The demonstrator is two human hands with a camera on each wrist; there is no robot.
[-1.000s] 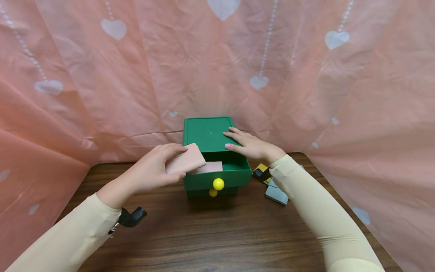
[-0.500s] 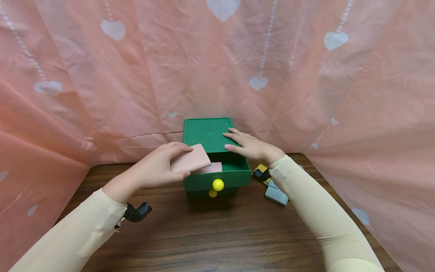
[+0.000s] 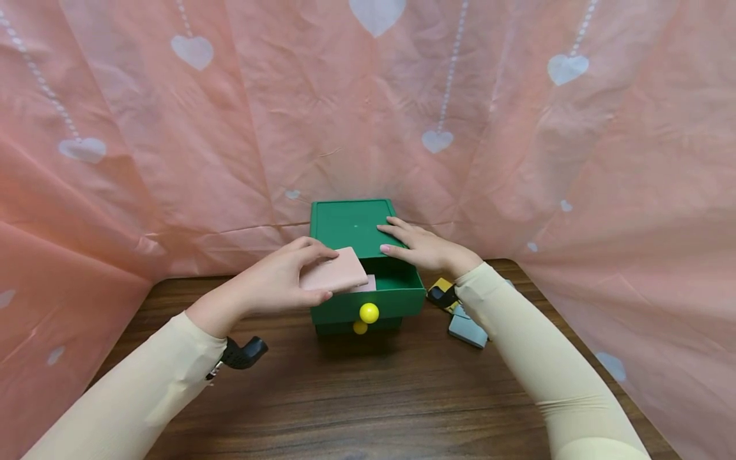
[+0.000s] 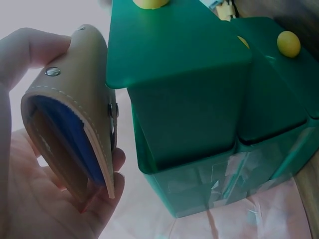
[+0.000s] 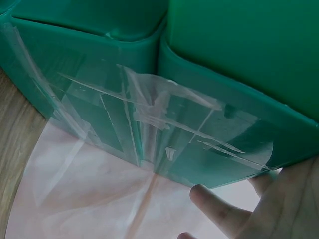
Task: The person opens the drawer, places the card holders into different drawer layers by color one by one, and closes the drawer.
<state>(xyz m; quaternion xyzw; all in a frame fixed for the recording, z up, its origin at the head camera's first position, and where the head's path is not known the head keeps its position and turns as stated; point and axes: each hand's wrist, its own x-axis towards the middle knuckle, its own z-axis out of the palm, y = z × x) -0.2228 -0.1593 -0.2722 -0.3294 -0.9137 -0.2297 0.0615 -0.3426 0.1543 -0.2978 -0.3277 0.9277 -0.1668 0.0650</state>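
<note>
Rightward since half a second ago, the left hand (image 3: 278, 279) has brought the pink wallet (image 3: 333, 271) further across the drawer's left corner; the right hand (image 3: 428, 249) has hardly stirred. Across the lower frame, the tabletop (image 3: 368, 396) carries a green cabinet (image 3: 352, 223) at centre, its upper drawer (image 3: 399, 303) pulled out. Right of centre, the right hand lies fingers extended on the cabinet's top, gripping nothing. Left of centre, the left hand holds the wallet between thumb and fingers, the wallet partly hiding a pale item (image 3: 370, 283) in the drawer. The step in hand seems to be bringing the wallet to the drawer; next would call for clearing the front wall above the yellow knob (image 3: 369, 313).
</note>
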